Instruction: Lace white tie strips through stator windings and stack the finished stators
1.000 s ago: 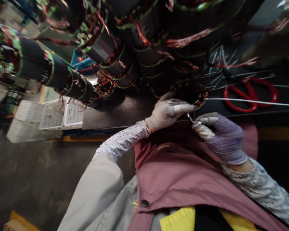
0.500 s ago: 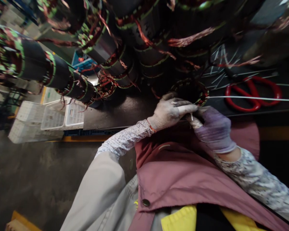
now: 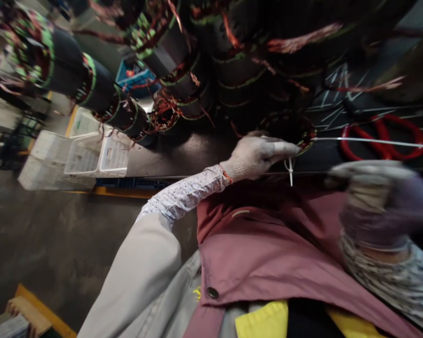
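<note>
My left hand (image 3: 255, 155), in a whitish knit glove, is closed on the near rim of a wound motor stator (image 3: 307, 137) with green and copper-red edging. Its index finger stretches along the rim, and the hand hides part of the stator. A fastened white cable tie (image 3: 291, 172) hangs from that rim just below the fingertips. Another white cable tie (image 3: 370, 141) runs rightward from the stator's edge. My right hand (image 3: 377, 197), in a purple and grey glove, is off the stator to the right, near the table's front edge. Motion smears its fingers.
Red-handled scissors (image 3: 382, 137) lie right of the stator, with several loose cable ties (image 3: 338, 84) behind. Stacks of wound stators (image 3: 167, 61), trailing copper wire ends, stand at the back and left. White plastic crates (image 3: 84, 152) and a blue bin (image 3: 136, 80) are further left.
My right hand has left the cable tie beside my left hand and moved right, toward the scissors' side. The hanging tie is now uncovered. My left hand stays on the stator; the view shifted slightly.
</note>
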The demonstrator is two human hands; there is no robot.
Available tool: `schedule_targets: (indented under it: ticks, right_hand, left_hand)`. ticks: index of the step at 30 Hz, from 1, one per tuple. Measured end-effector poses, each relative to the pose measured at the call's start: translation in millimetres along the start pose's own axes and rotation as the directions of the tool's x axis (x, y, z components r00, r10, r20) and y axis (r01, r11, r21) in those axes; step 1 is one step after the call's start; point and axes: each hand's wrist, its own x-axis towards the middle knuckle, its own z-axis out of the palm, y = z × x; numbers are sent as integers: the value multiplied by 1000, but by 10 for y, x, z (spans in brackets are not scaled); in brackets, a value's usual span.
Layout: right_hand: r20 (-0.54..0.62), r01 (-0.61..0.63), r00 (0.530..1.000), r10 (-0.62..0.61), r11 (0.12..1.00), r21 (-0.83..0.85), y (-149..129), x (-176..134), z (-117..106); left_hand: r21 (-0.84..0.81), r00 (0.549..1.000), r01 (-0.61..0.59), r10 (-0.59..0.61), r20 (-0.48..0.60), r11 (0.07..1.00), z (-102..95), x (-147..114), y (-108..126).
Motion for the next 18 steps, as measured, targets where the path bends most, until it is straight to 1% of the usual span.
schedule_targets:
  ticks: [1, 2, 3, 4, 5, 6, 7, 8, 11, 12, 14, 15, 16, 17, 18]
  right_hand:
    - [40, -80, 996, 77, 994, 69, -13, 38, 85]
    - [125, -198, 976, 179, 967, 159, -41, 89, 174]
    - [249, -345, 926, 284, 905, 251, -80, 145, 256]
    - [390, -499, 844, 367, 805, 321, -124, 198, 322]
    - [513, -625, 753, 413, 691, 362, -168, 241, 368]
    - [586, -704, 686, 431, 595, 387, -206, 271, 396]
    - [622, -745, 649, 438, 533, 402, -236, 284, 405]
    - [624, -754, 644, 444, 507, 418, -258, 279, 399]
    - [545, -710, 700, 461, 524, 469, -284, 172, 311]
    - [533, -700, 712, 457, 527, 482, -289, 120, 264]
    - [558, -704, 708, 434, 504, 500, -307, 37, 159]
    - [572, -710, 702, 425, 487, 509, -323, 21, 109]
    - [570, -703, 709, 416, 486, 519, -342, 31, 67]
    - [536, -666, 743, 401, 526, 529, -363, 71, 41]
    - [477, -598, 797, 371, 598, 533, -384, 141, 35]
  left_hand:
    - [20, 1000, -1, 1, 8, 1000, -3, 0, 1]
    - [46, 1000, -5, 4, 14, 999, -1, -3, 3]
    - [78, 1000, -9, 7, 19, 997, 3, -8, 4]
    - [112, 1000, -13, 10, 24, 994, 10, -14, 4]
    - [144, 1000, -15, 12, 28, 989, 18, -20, 4]
    - [173, 1000, -14, 9, 30, 985, 26, -26, 3]
    - [195, 999, -15, 8, 33, 981, 30, -31, 2]
    - [209, 999, -15, 7, 39, 978, 30, -33, 1]
    - [203, 1000, -3, -1, 19, 979, 2, -30, 2]
    - [192, 1000, 8, -9, 4, 981, -15, -26, 2]
    - [173, 1000, 13, -13, 3, 985, -51, -18, 3]
    - [169, 1000, 7, -11, 22, 986, -66, -13, 3]
    - [171, 999, 0, -8, 46, 985, -77, -7, 3]
    - [175, 997, -7, -6, 74, 984, -84, 1, 5]
    - [182, 995, -10, -9, 101, 983, -88, 12, 10]
